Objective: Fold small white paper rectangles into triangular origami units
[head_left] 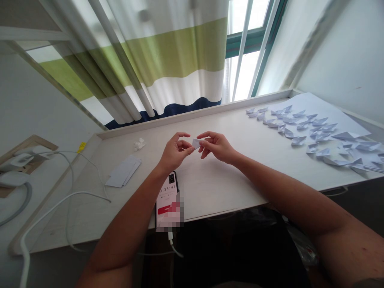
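A small folded piece of white paper is held up over the middle of the table. My left hand pinches its lower left corner between thumb and fingers. On the other side, my right hand grips the paper's right edge with the thumb in front, its other fingers bent behind. To the left lies a short stack of white paper sheets. Many folded paper boats stand spread over the right part of the table.
A phone showing a timer lies at the front edge below my left forearm, its cable hanging down. Crumpled tissue sits at the back left. White cables loop across the left side from a power strip. A raised rim borders the back.
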Tool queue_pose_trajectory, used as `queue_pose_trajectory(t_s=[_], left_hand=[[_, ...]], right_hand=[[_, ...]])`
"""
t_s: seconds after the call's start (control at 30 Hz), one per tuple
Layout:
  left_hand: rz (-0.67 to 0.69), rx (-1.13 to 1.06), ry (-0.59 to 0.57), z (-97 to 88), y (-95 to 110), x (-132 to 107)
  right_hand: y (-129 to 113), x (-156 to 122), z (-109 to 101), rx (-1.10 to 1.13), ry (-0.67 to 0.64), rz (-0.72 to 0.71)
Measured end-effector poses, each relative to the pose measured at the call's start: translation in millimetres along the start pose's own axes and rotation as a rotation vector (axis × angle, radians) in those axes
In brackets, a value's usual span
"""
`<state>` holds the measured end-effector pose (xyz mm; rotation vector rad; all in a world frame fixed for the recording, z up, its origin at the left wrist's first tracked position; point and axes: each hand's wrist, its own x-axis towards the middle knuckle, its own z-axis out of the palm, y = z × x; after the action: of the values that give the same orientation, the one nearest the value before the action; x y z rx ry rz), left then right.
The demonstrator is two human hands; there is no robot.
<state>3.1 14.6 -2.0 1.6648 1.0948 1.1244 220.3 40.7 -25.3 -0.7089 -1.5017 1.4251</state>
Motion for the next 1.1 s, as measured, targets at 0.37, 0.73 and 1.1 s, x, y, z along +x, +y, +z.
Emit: queue_pose_trajectory(t_s=[0.37, 0.73, 1.1], left_hand=[[0.093, 0.179, -0.074, 2.3, 1.5, -3.0], [-0.072, -0.112, -0.174, 2.8, 0.9, -1.3], [-0.001, 0.061, -0.101, 1.8, -3.2, -0.4]], right_hand=[[4.6, 0.5, 0.8, -0.072, -0.026, -0.116], [5.2, -0.7, -2.6, -0.278, -0.008, -0.250], [-0.5, -5.2, -1.1, -0.454, -0.024, -0.300]])
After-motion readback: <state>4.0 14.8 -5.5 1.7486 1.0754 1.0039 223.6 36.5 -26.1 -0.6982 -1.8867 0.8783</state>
